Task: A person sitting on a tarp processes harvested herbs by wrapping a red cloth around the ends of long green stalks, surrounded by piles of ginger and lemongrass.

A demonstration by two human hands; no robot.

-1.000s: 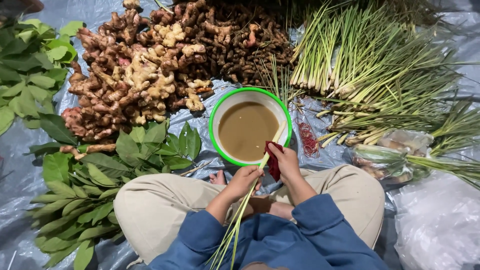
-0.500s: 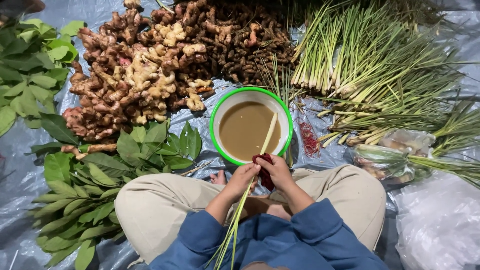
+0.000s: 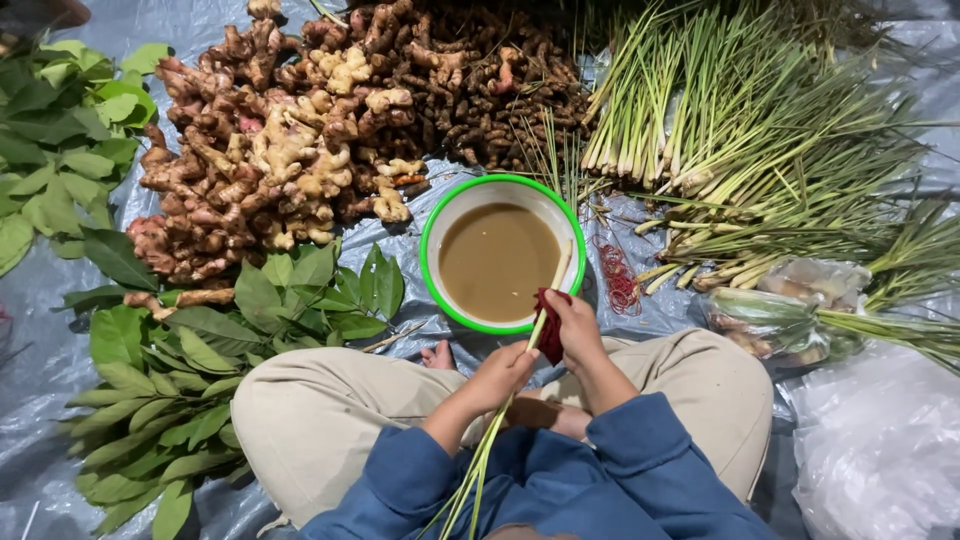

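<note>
I sit cross-legged on a grey plastic sheet. My left hand (image 3: 503, 372) grips a lemongrass stalk (image 3: 551, 290) at its middle, its pale end resting over the rim of a white bowl with a green rim (image 3: 437, 212) filled with muddy brown water. My right hand (image 3: 572, 325) holds a dark red cloth (image 3: 546, 325) wrapped against the stalk just below the bowl's edge. The stalk's green leaves trail down past my blue sleeves.
A heap of ginger and other roots (image 3: 300, 130) lies beyond the bowl. Lemongrass bundles (image 3: 740, 140) spread to the right. Green leaves (image 3: 170, 390) lie on the left. Red rubber bands (image 3: 621, 280) and a plastic bag (image 3: 790, 310) sit to the right of the bowl.
My right hand with the red cloth slid down the stalk toward me, then back up toward the bowl. The left hand has kept its grip.
</note>
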